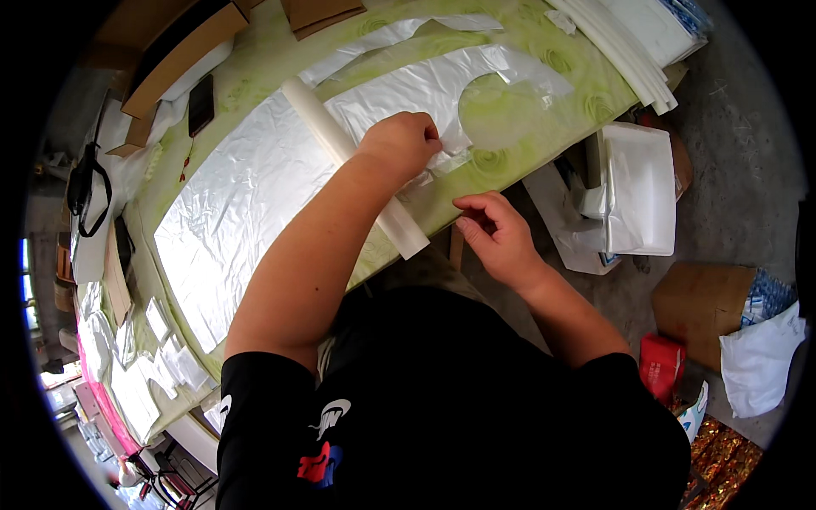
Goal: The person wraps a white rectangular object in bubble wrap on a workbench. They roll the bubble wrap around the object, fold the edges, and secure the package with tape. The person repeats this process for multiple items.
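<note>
A thin silvery-white plastic sheet [246, 204] lies over the green patterned table cover, with a rounded cut-out toward its right end. Across it rests a pale, slender roll [319, 119], running from the far side to the near table edge, partly hidden by my left forearm. My left hand [398, 146] is closed just right of the roll, its fingertips pinching the wrinkled near edge of the sheet. Off the near table edge, my right hand [501, 236] hovers with curved fingers, thumb and forefinger apart, and nothing visible in it.
A phone [201, 105] and an open cardboard box [183, 59] are at the far left. White strips [620, 55] line the right end. Beside the table stand a white bin [642, 191] and a brown carton [701, 297]. Loose white pieces [178, 361] cover the near left.
</note>
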Demonstrator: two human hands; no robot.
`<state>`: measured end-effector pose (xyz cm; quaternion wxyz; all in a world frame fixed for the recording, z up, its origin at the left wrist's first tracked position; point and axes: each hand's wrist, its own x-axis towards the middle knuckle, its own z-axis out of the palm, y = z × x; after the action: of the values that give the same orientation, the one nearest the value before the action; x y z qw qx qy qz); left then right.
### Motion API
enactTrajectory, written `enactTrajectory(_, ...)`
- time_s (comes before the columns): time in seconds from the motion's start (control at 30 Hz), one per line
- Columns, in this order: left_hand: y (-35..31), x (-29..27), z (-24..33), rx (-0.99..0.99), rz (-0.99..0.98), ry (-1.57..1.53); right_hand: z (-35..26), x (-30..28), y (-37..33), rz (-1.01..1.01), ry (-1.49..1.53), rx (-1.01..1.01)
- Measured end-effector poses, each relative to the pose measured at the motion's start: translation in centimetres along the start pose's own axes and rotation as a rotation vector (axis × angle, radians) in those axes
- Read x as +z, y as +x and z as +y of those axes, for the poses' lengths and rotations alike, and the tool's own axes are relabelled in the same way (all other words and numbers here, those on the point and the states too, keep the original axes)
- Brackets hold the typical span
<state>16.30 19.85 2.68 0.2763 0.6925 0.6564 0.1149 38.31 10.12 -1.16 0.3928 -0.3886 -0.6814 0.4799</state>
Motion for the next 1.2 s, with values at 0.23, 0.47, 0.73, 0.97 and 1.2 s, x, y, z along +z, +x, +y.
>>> enactTrajectory(0.23, 0.2, -0.6, 0.1, -0.050, -0.002, -0.009, -0.8, -0.5, 1.5, -0.014, -0.043, -0.118)
enactTrajectory(0.47, -0.1, -1.4, -0.9, -0.142, 0.035, -0.320, -0.9, -0.6, 4.4, 0.113, -0.396, -0.532)
enactTrajectory(0.73, -1.9, -1.7, -0.9, -0.034, 0.100, -0.374, 4.1, -0.5, 17.2, 0.173, -0.985, -0.315)
enactTrajectory(0.97, -0.5, -2.8, 1.2, -0.239, 0.356, -0.977, 3.6, -0.4, 18.1, 0.199, -0.973, -0.653)
enactTrajectory(1.2, 4.3, -3.4, -0.6, -0.321, 0.296, -1.139, 3.3, 0.2, 18.5, 0.096, -0.864, -0.696)
